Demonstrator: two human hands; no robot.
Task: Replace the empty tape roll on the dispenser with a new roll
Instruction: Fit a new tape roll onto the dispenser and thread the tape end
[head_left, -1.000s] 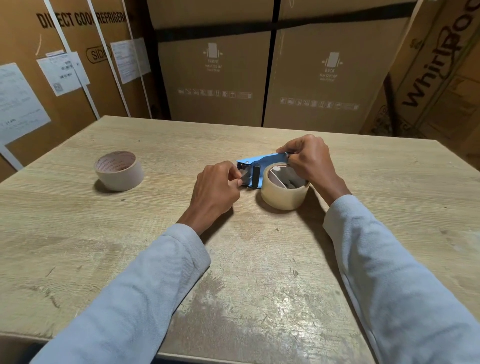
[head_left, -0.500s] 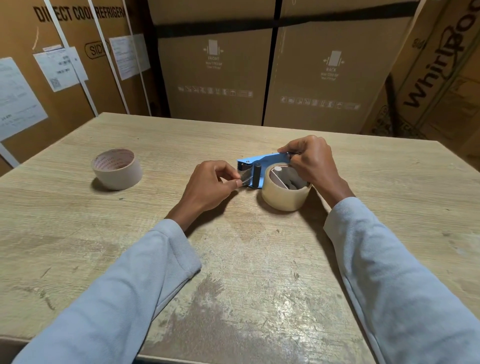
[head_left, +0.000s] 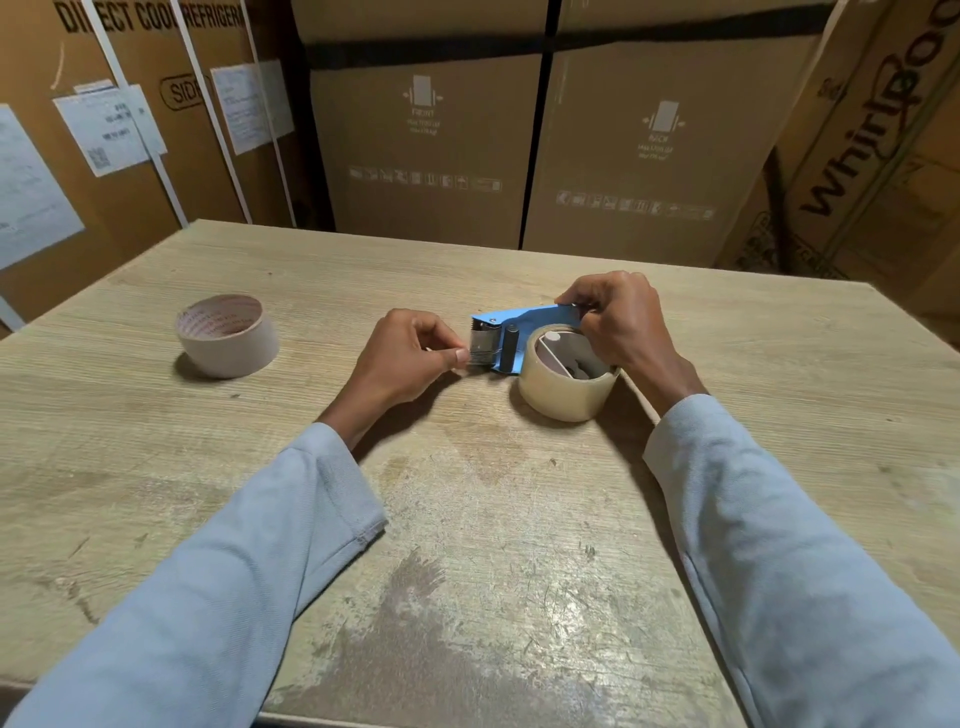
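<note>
1. Head view, the dispenser: the blue tape dispenser lies on its side on the bench, and I use it as my landmark. The new roll sits on its hub at the end nearer my right arm, clear tape already mounted. The empty roll stands well apart, out past the cutter end and beyond my left hand.

2. Head view, my right hand: it curls over the dispenser's frame and the far rim of the new roll, fingers closed on the frame to pin it down.

3. Head view, my left hand: it rests at the cutter end, thumb and forefinger pressed together, pinching what I judge to be the free tape end. The tape is too clear to make out, so I cannot be certain.

4. What could go wrong, as I judge it:
   - The tape end could fold back and stick to itself or the roller if I let it slacken.
   - My fingers sit just beside the serrated blade; a slip could nick them.
   - Pulling hard while my right hand loosens could drag the dispenser across the bench or pop the roll off its hub.
</note>
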